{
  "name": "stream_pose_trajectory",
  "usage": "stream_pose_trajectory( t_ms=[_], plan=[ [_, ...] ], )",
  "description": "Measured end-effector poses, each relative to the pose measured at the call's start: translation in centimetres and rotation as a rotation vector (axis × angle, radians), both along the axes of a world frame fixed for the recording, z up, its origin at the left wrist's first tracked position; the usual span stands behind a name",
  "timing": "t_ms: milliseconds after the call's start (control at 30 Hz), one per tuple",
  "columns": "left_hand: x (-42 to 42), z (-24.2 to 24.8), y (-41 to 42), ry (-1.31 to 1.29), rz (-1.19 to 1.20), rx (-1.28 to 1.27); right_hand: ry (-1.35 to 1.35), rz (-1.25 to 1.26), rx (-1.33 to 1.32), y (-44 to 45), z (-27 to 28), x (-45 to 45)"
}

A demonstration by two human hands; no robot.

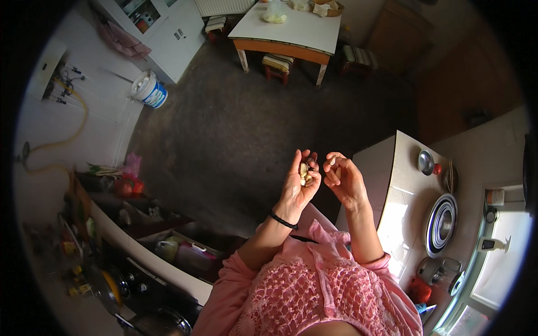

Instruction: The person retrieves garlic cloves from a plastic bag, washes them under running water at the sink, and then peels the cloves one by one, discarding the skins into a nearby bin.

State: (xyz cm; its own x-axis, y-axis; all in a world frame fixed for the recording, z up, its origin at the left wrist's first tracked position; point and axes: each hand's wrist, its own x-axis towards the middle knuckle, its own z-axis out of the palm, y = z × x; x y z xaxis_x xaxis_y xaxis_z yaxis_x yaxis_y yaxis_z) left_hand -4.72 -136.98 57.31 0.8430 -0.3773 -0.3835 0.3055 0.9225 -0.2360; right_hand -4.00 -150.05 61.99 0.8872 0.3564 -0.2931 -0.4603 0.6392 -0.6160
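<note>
My left hand (295, 189) is cupped palm up in front of my chest, with a dark braided band on the wrist. Several pale garlic cloves (303, 170) lie in its palm, held by the curled fingers. Close beside it on the right, my right hand (349, 182) pinches a small garlic clove (332, 161) between thumb and fingertips. Another pale piece (338, 172) shows among its lower fingers. The two hands are a small gap apart, above the dark floor.
On the right, a tiled counter (397, 185) bears nested metal basins (441, 227) and a metal bowl (425, 162). A stove (138, 290) and open shelving (180, 235) stand at lower left. Farther off are a white-topped table (294, 29), a stool (278, 63) and a bucket (149, 90).
</note>
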Motion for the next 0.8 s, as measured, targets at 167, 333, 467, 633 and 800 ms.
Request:
stream_pose_trajectory(
  t_ms=[167,333,467,633,800],
  plan=[
    [3.5,0.7,0.1,-0.056,0.005,0.061,-0.071,0.059,-0.048,-0.5,0.1,4.5],
    [5.3,1.8,-0.5,-0.150,0.006,0.190,-0.223,0.019,-0.157,-0.3,-0.1,8.0],
    [6.1,2.2,-0.5,-0.147,0.034,0.312,-0.381,-0.076,-0.505,0.6,0.4,9.3],
    [6.9,2.1,0.1,-0.156,0.110,0.381,-1.003,-0.151,-0.908,2.8,0.5,10.3],
    [7.1,2.0,2.2,-0.103,0.201,0.391,-1.165,-0.110,-0.958,5.2,0.3,11.1]
  ],
)
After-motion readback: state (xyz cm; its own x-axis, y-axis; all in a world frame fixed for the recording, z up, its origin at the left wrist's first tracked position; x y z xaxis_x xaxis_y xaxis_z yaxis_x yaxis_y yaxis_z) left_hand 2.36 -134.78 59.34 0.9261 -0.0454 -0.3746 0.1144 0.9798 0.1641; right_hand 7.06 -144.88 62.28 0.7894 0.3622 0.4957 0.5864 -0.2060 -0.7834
